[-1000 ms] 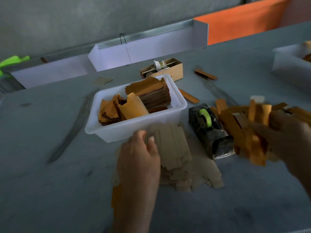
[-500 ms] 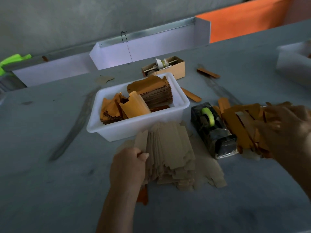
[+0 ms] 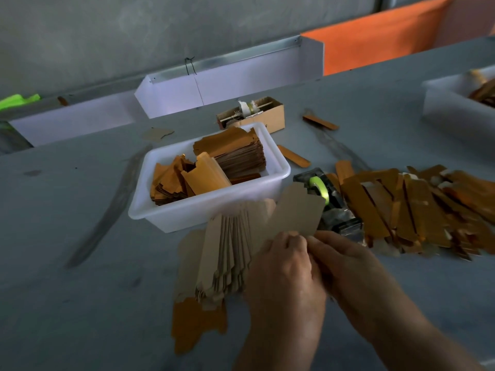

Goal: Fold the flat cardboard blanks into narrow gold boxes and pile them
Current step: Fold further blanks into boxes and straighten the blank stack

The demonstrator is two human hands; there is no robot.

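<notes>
Packing workshop, long grey workbench (image 3: 80,303), tubs of blanks (image 3: 214,207), tape dispenser (image 3: 329,204)

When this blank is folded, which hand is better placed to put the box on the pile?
Probably the right hand: the pile of gold boxes lies on its side, and the left hand is farther away.

Left hand (image 3: 281,266) and right hand (image 3: 345,263) touch, fingers curled.
</notes>
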